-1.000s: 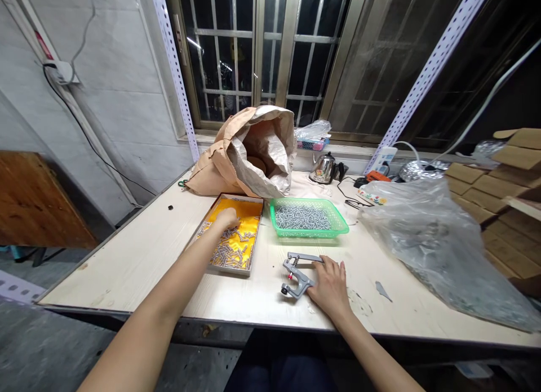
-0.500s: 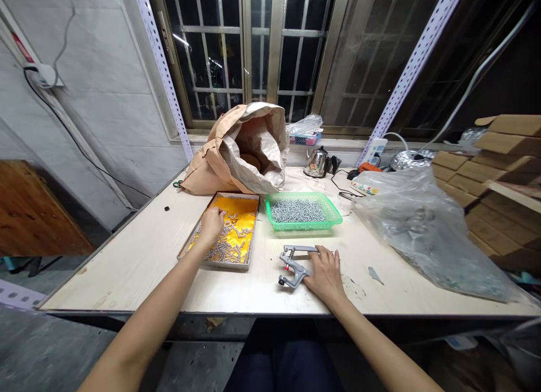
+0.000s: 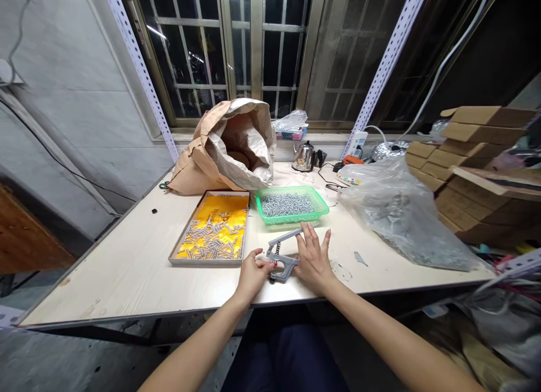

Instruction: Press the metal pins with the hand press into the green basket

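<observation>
Grey snap-fastener pliers (image 3: pixel 289 262) with a spring and a small red part stand over the table near its front edge. My right hand (image 3: pixel 313 259) holds their handles from the right, which are spread apart. At the jaw end, the fingers of my left hand (image 3: pixel 252 276) are pinched close to the red part; whatever they hold is too small to make out. A shallow box (image 3: pixel 207 262) lies to the left, with many small metal pieces (image 3: pixel 213 240) scattered over its yellow lining. Behind the pliers, a green plastic basket (image 3: pixel 291 218) contains many small silvery pieces.
A large open paper sack (image 3: pixel 190 166) lies at the back left. Farther back stands a metal kettle (image 3: pixel 303 157). On the right are a clear plastic bag (image 3: pixel 406 223) and stacked cardboard boxes (image 3: pixel 482 134). A grey scrap (image 3: pixel 360 258) lies right of my right hand.
My left hand has moved from above the yellow-lined box rightward to the pliers' jaw. The pliers' upper handle now slants higher toward my right hand. The whole view has shifted a little right.
</observation>
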`<act>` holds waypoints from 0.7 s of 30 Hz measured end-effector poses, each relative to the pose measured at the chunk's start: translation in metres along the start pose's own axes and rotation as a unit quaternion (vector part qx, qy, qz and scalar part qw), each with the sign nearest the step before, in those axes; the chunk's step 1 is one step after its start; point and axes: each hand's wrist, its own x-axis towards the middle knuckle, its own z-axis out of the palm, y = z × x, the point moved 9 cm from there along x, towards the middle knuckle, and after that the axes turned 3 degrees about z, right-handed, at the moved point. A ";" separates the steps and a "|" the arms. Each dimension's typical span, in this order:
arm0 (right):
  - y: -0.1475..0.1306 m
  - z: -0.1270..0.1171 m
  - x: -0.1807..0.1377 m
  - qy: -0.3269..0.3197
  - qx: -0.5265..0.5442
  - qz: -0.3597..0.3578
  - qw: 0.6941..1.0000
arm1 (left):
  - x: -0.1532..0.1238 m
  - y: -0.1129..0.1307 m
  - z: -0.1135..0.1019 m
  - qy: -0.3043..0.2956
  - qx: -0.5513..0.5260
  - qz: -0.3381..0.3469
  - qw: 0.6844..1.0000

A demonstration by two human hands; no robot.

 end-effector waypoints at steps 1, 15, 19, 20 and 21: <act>0.000 0.001 -0.001 0.000 -0.001 0.003 1.000 | 0.000 -0.002 0.001 -0.005 0.003 -0.004 1.000; -0.001 -0.002 -0.007 -0.010 -0.014 0.019 1.000 | 0.000 0.018 0.016 -0.121 0.191 0.060 0.972; -0.003 -0.002 -0.008 0.000 -0.016 0.014 1.000 | -0.002 0.025 0.018 -0.144 0.237 0.075 0.958; -0.003 -0.002 -0.008 0.005 -0.016 0.012 1.000 | -0.003 0.025 0.019 -0.145 0.236 0.073 0.958; -0.003 -0.003 -0.009 0.011 -0.015 0.011 1.000 | -0.003 0.024 0.019 -0.145 0.227 0.068 0.961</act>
